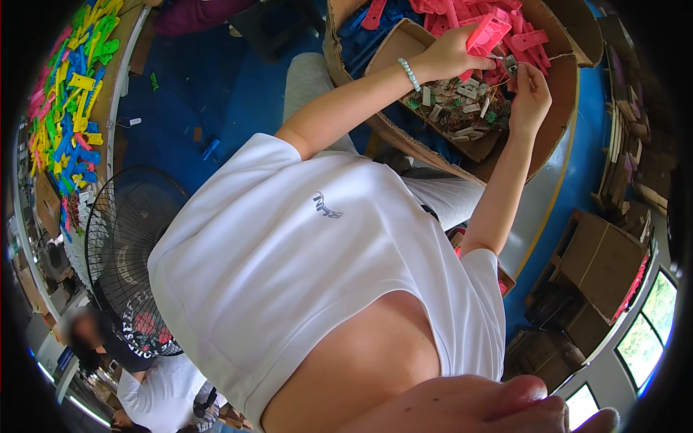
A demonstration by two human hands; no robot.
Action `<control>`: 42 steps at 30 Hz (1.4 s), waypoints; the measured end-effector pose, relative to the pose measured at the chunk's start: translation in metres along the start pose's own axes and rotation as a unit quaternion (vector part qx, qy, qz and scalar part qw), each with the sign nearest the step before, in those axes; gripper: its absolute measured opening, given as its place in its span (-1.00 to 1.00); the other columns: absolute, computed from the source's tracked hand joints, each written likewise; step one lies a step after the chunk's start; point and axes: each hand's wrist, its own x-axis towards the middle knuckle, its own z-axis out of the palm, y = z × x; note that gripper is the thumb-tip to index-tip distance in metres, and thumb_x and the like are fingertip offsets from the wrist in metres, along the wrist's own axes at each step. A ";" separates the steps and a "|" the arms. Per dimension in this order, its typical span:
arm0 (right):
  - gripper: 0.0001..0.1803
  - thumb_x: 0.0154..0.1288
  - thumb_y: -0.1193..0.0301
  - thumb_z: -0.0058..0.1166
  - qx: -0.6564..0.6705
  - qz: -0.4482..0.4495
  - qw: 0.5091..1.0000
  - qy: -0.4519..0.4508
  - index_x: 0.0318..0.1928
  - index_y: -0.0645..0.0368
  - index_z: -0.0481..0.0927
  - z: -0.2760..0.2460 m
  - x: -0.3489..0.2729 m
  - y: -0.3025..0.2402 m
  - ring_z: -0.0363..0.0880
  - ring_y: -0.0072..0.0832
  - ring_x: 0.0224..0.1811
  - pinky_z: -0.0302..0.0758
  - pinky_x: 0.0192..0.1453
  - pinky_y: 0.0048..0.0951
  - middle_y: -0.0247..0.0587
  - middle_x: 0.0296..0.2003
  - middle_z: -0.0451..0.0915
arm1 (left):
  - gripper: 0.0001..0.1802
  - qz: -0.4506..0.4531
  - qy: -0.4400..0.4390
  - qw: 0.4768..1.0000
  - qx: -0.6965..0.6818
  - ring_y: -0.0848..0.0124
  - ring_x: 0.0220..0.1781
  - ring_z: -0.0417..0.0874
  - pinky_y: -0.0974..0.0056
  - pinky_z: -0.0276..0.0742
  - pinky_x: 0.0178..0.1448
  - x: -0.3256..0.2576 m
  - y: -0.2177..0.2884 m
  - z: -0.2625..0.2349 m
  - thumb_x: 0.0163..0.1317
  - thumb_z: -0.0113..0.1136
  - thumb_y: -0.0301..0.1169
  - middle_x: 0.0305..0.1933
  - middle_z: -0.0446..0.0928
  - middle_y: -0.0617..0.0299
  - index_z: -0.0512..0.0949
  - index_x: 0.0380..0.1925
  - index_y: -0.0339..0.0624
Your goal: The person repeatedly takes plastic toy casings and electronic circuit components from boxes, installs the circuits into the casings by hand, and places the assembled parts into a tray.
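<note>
My left hand [449, 56], with a beaded bracelet at its wrist, is closed on a pink plastic casing [489, 34] above a large cardboard box [561, 108]. Close by on the right, my right hand [530, 99] pinches a small grey electronic module [511, 65] by the casing. Thin wires run near the fingertips. Below both hands, a smaller carton [390, 63] inside the box holds many small white modules [465, 108] with wires and green bits. A heap of pink plastic parts [530, 40] lies behind the hands, with blue plastic parts [359, 43] to the left.
A black fan [133, 238] stands left of me, beside a table heaped with yellow, green and blue plastic parts [79, 108]. Another person [162, 390] is at the lower left. Cardboard boxes [603, 267] are stacked at the right. A dark stool [278, 25] stands at the back.
</note>
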 end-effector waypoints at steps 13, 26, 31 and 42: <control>-0.77 0.39 0.49 0.06 0.270 0.177 0.932 -0.165 -0.05 0.41 0.56 -0.018 -0.007 -0.010 0.52 -0.60 -0.44 0.49 -0.36 -0.56 -0.24 -0.38 0.59 | -0.64 0.168 -0.041 0.976 0.135 0.52 -0.20 0.67 0.37 0.60 -0.09 -0.002 0.020 0.002 0.18 0.34 -0.42 -0.21 0.67 0.29 0.53 -0.02 -0.19; -0.82 0.28 0.62 0.16 0.110 -0.032 0.993 -0.038 -0.11 0.38 0.66 -0.003 -0.050 -0.039 0.61 -0.60 -0.27 0.53 -0.13 -0.63 -0.26 -0.29 0.67 | -0.60 0.048 -0.022 0.996 -0.076 0.44 -0.22 0.70 0.33 0.64 -0.09 -0.021 0.060 0.001 0.10 0.41 -0.41 -0.23 0.68 0.18 0.49 -0.10 -0.28; -0.81 0.30 0.63 0.13 0.086 -0.102 0.989 -0.068 -0.09 0.36 0.66 0.001 -0.054 -0.054 0.59 -0.61 -0.24 0.53 -0.12 -0.63 -0.26 -0.22 0.66 | -0.64 0.030 -0.005 0.993 -0.117 0.44 -0.22 0.69 0.32 0.63 -0.04 -0.021 0.071 -0.002 0.05 0.41 -0.51 -0.23 0.67 0.16 0.52 -0.16 -0.31; -0.83 0.33 0.63 0.09 0.211 0.008 0.977 0.027 -0.10 0.46 0.53 0.008 -0.055 -0.048 0.57 -0.51 -0.26 0.57 -0.11 -0.57 -0.10 -0.21 0.60 | -0.73 0.068 0.095 0.992 -0.052 0.42 -0.12 0.65 0.28 0.63 -0.05 -0.023 0.078 0.016 0.27 0.20 -0.46 -0.14 0.60 0.19 0.49 -0.05 -0.27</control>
